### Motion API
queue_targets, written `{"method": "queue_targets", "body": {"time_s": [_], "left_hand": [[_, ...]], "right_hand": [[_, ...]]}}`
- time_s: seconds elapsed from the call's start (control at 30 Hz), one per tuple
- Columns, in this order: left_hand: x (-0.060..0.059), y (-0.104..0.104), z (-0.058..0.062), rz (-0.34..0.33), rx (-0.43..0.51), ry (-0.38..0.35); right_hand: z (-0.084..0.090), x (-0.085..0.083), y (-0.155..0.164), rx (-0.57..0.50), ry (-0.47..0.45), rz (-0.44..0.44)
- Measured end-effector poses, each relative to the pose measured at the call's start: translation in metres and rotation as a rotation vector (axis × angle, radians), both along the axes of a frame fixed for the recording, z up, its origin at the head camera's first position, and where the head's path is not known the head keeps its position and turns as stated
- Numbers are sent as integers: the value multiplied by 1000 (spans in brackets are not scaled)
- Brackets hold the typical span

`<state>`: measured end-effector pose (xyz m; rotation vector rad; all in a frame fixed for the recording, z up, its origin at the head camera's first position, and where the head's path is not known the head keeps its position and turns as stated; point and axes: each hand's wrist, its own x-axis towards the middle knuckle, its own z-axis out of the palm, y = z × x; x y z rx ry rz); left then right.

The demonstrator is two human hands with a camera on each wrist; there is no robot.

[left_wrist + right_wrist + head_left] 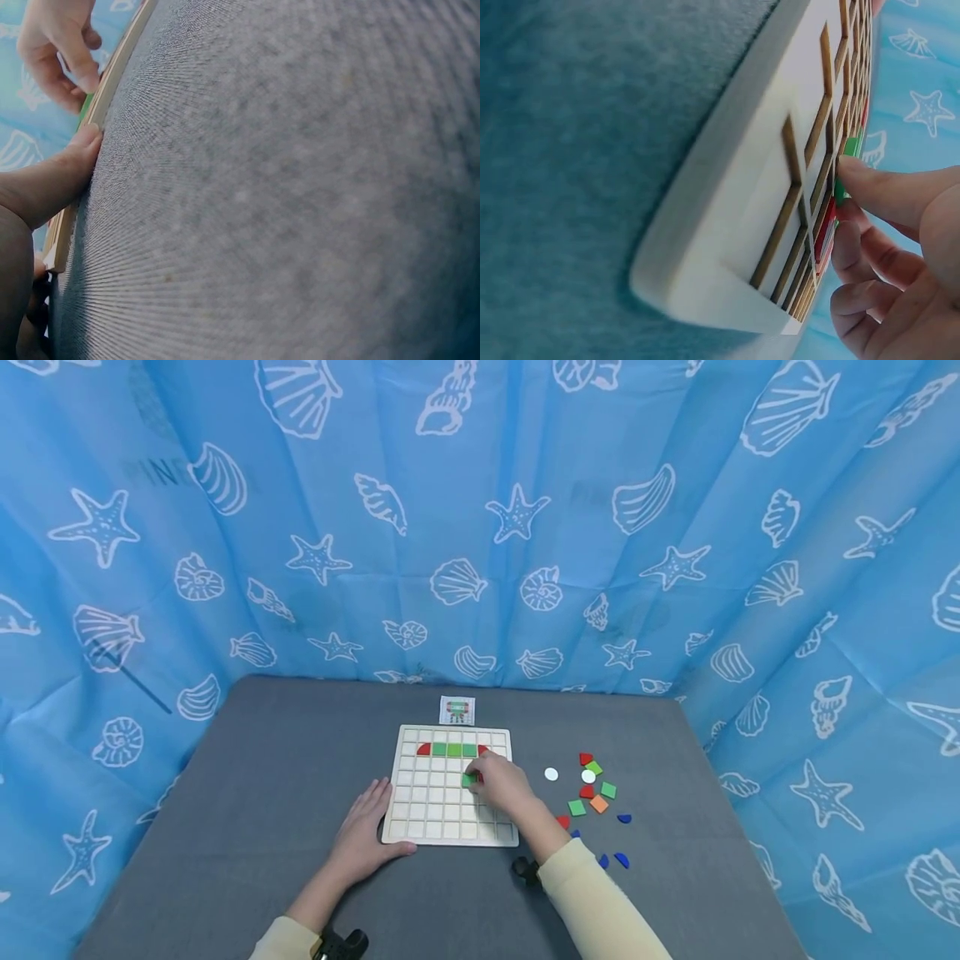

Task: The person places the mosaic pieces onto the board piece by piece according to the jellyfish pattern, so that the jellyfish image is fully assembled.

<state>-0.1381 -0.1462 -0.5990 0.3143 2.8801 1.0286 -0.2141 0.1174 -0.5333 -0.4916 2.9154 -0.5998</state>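
A pale wooden grid board (431, 810) lies on the grey table. Its top row holds a red piece (424, 749), a run of green squares (453, 749) and another red piece. My right hand (483, 777) is over the board's right side, fingertips pinching a green square tile (468, 780) down onto a cell. In the right wrist view a finger presses that tile (849, 146) against the grid (735, 187), with a red sliver beside it. My left hand (367, 827) lies flat at the board's near left corner, thumb (64, 172) against the edge (112, 75).
Loose pieces lie right of the board: two white discs (551, 773), red, green (608, 790) and orange squares (598, 804), and blue half-rounds (621, 860). A small picture card (457, 710) stands behind the board. Blue seashell cloth surrounds the table.
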Motion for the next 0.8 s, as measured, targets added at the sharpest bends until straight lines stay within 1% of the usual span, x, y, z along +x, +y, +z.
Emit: {"method": "queue_targets", "body": {"time_s": [0.13, 0.23, 0.33, 0.47, 0.63, 0.7, 0.73, 0.8], "left_hand": [[0, 1, -1, -2, 4, 25], [1, 2, 0, 2, -3, 22], [1, 3, 0, 8, -4, 8], [1, 3, 1, 12, 3, 2], [1, 2, 1, 11, 2, 8], [0, 2, 1, 8, -4, 11], [0, 1, 1, 6, -7, 13], [1, 1, 0, 3, -9, 22]], "right_hand": [[0, -2, 1, 0, -5, 4], [-1, -4, 2, -11, -4, 16], [-1, -5, 2, -14, -16, 2], [0, -5, 1, 10, -18, -33], [0, -6, 1, 63, 14, -30], [0, -6, 1, 72, 14, -25], [-1, -7, 1, 72, 13, -21], [0, -7, 4, 32, 9, -17]]}}
